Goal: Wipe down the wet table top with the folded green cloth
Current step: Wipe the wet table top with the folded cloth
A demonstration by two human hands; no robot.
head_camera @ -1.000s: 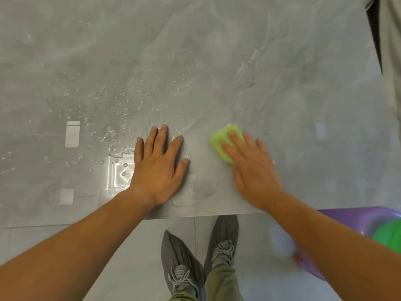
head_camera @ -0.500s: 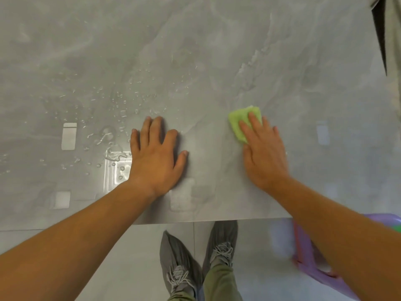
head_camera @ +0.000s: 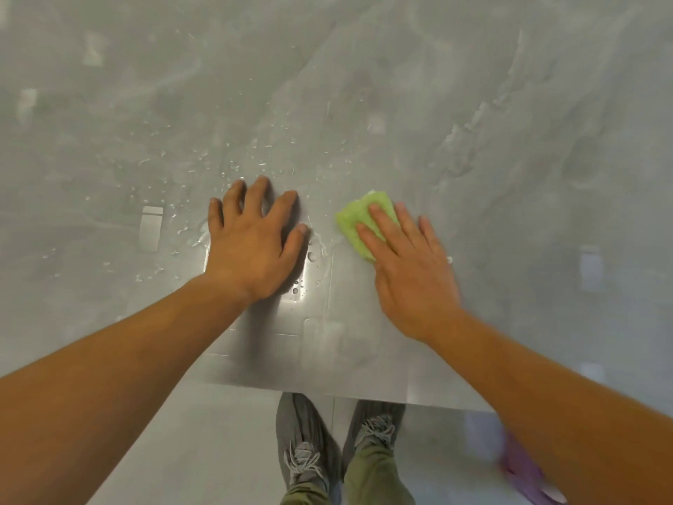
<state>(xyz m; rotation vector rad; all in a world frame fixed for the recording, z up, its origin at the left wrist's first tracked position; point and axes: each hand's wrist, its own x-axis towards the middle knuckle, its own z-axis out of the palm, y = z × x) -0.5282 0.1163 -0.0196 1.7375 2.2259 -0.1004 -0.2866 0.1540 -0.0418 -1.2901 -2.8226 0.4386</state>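
The folded green cloth (head_camera: 354,221) sits flat on the desk (head_camera: 510,169), a little in from the near edge and right of centre. Only its far left corner shows from under the fingers. The right hand (head_camera: 411,275) is on top of it, fingers straight and slightly fanned, pressing down with nothing curled round the cloth. That is a wiping posture, palm driving the cloth across the surface.

Just beside it, a narrow strip of bare desk apart, the left hand (head_camera: 251,246) is planted flat, fingers spread wide and holding nothing. It looks like a brace for the lean.

As for progress, the stone to the right of the cloth and beyond it reads matte and free of beads, so I'd judge that side done or never wet. The left is another story. A scatter of water droplets (head_camera: 233,165) runs beyond and to the left of the left hand's fingertips. More beads and a small glossy smear (head_camera: 313,249) sit in the gap by the left thumb, right at the cloth's doorstep. By my reckoning most of the wet patch is unwiped.

What's left is to sweep leftward through that gap, lift the bracing hand clear, and take the droplets it is guarding. Below the desk edge, grey shoes (head_camera: 302,453) stand on pale floor, with a blurred purple object (head_camera: 524,475) at the lower right.
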